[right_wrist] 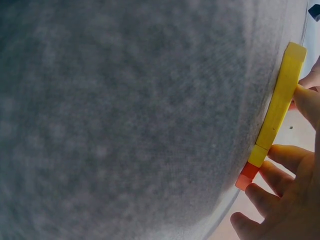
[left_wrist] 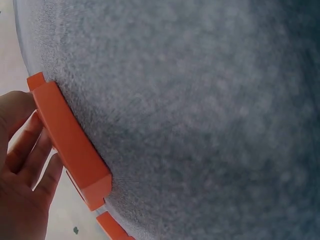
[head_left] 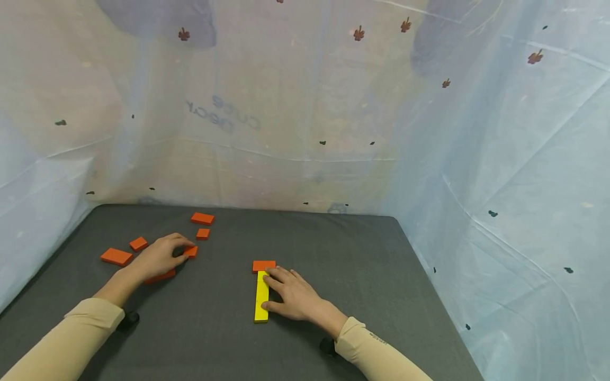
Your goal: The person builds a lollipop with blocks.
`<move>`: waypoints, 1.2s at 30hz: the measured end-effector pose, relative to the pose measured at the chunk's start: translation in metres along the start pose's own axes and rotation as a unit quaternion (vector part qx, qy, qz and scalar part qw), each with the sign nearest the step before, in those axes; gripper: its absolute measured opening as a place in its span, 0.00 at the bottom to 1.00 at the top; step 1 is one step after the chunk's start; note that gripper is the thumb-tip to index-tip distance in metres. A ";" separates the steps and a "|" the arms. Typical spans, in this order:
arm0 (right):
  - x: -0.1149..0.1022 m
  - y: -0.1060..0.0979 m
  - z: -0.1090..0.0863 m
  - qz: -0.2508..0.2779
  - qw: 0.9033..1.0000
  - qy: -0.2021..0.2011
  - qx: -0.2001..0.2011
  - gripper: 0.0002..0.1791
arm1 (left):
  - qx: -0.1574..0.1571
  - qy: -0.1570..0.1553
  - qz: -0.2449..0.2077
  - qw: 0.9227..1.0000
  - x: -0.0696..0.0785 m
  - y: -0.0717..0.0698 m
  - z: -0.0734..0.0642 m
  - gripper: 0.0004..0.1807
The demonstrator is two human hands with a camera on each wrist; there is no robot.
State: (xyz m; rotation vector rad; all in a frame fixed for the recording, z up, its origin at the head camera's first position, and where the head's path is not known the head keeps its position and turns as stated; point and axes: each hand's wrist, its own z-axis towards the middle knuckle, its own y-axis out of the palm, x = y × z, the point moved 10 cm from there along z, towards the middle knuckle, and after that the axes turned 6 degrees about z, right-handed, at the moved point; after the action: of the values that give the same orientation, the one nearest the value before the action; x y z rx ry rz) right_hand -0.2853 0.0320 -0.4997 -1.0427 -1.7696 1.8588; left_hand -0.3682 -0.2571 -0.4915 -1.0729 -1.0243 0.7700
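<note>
My left hand (head_left: pixel 161 255) pinches a small orange block (head_left: pixel 191 252) between thumb and fingers, low over the dark table. A longer orange block (head_left: pixel 160 277) lies under that hand; in the left wrist view this long block (left_wrist: pixel 72 137) covers part of the fingers. My right hand (head_left: pixel 296 293) rests its thumb and fingertips along the right side of a yellow strip (head_left: pixel 261 301) of blocks laid end to end. Across the strip's far end lies an orange block (head_left: pixel 263 265). In the right wrist view, the fingertips touch the yellow strip (right_wrist: pixel 280 102) and reach the orange end (right_wrist: pixel 246 176).
Loose orange blocks lie around the left hand: a larger one (head_left: pixel 116 256), a small one (head_left: pixel 138 243), and two farther back, one small (head_left: pixel 203 234) and one longer (head_left: pixel 203 218). The grey tabletop (head_left: pixel 343 248) ends at a pale hanging sheet (head_left: pixel 286 180).
</note>
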 end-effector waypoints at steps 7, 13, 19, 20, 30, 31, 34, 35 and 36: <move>0.000 0.000 -0.001 0.004 1.000 0.002 -0.002 0.39 | 0.023 0.018 -0.014 0.999 0.014 -0.004 0.001 0.16; 0.000 -0.001 -0.001 0.012 1.000 0.003 -0.003 0.38 | 0.041 0.033 -0.035 0.998 0.032 -0.008 0.007 0.17; -0.001 -0.001 -0.001 0.017 1.000 0.005 -0.005 0.38 | 0.054 0.038 -0.071 0.995 0.052 -0.011 0.019 0.17; -0.001 -0.001 -0.001 0.016 1.000 0.005 -0.006 0.38 | 0.055 0.037 -0.074 0.995 0.055 -0.010 0.021 0.17; 0.001 -0.001 0.001 0.010 1.000 0.014 -0.012 0.39 | 0.058 0.049 -0.106 0.992 0.086 0.002 0.044 0.16; 0.001 -0.001 0.001 0.010 1.000 0.015 -0.012 0.39 | 0.055 0.050 -0.108 0.991 0.090 0.003 0.046 0.16; 0.002 0.000 0.001 0.008 1.000 0.018 -0.013 0.39 | 0.048 0.053 -0.112 0.991 0.100 0.008 0.051 0.16; 0.002 0.000 0.002 0.006 1.000 0.018 -0.013 0.39 | 0.047 0.057 -0.112 0.991 0.104 0.009 0.052 0.16; 0.003 0.000 0.002 0.005 1.000 0.019 -0.012 0.39 | 0.045 0.061 -0.112 0.991 0.107 0.011 0.054 0.16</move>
State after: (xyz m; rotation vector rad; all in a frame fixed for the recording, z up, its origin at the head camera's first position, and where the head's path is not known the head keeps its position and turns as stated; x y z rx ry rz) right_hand -0.2882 0.0327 -0.5005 -1.0895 -1.7734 1.8156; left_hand -0.3810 -0.1409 -0.4641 -0.8981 -0.9774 0.5575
